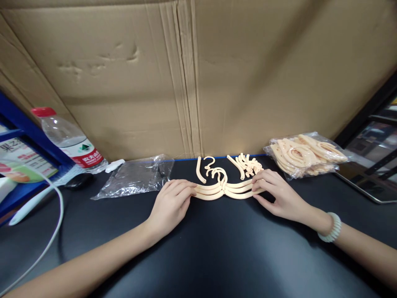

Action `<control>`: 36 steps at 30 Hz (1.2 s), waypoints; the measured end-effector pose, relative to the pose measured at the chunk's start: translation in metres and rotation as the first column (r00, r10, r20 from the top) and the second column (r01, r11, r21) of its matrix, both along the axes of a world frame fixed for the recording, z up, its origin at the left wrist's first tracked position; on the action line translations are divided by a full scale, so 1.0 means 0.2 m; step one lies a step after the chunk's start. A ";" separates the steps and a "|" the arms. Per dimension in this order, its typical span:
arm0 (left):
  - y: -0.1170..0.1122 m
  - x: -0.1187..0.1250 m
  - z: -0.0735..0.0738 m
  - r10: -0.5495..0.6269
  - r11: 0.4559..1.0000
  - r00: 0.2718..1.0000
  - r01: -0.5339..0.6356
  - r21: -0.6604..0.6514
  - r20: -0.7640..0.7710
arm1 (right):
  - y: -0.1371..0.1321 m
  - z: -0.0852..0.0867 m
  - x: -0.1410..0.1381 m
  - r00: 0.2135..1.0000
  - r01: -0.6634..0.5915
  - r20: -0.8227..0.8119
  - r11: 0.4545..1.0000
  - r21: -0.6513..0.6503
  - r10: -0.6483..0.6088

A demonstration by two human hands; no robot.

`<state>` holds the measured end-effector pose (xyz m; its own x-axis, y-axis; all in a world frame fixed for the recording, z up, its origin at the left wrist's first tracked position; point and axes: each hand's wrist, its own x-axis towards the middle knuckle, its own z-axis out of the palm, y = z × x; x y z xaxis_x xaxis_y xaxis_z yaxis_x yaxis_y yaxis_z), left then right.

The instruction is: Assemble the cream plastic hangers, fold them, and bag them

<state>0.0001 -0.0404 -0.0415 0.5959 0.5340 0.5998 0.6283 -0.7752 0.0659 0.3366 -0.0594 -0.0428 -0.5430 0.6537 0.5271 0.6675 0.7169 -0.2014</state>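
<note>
Three cream plastic clothes hangers [211, 193] lie nested together on the black table, hooks pointing away from me. My left hand [171, 203] is closed around their left ends, which its fingers partly hide. At the right ends, my right hand [277, 193] has its thumb and fingers closed on the hangers. Just behind them lie a loose hanger hook [209, 160] and a loose curved hanger arm [199, 170]. Another loose arm [236, 167] rests beside a small heap of hooks [249, 162], close to my right fingers.
A clear plastic bag [133, 176] lies to the left, near a water bottle [74, 142] and a white cable [58, 215]. Bagged hanger parts [305, 153] sit at the back right. A cardboard wall [139, 82] closes off the back. A blue crate [12, 109] stands far left.
</note>
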 end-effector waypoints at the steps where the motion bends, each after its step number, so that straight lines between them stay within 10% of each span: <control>1: 0.00 0.00 0.00 -0.002 1.000 1.000 0.002 -0.001 0.003 | 0.00 0.00 0.00 1.000 -0.002 -0.001 1.000 -0.001 0.002; 21: -0.01 0.02 0.07 -0.053 0.998 0.998 0.051 0.049 0.037 | 0.03 0.09 -0.07 0.996 -0.018 -0.089 0.998 0.052 0.023; 29: 0.15 0.15 0.23 0.275 0.950 0.943 -0.296 -0.096 -0.189 | 0.39 0.30 -0.31 0.944 -0.036 0.329 0.999 0.001 0.034; 36: 0.35 0.22 0.23 0.432 0.833 0.849 -0.505 -0.227 -0.304 | 0.67 0.28 -0.48 0.887 -0.075 0.454 0.996 -0.048 0.089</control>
<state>0.0435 0.0305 0.0051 0.3295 0.9097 0.2529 0.9350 -0.3516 0.0463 0.2400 0.0752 0.0134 -0.7711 0.6074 0.1909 0.6299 0.7715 0.0895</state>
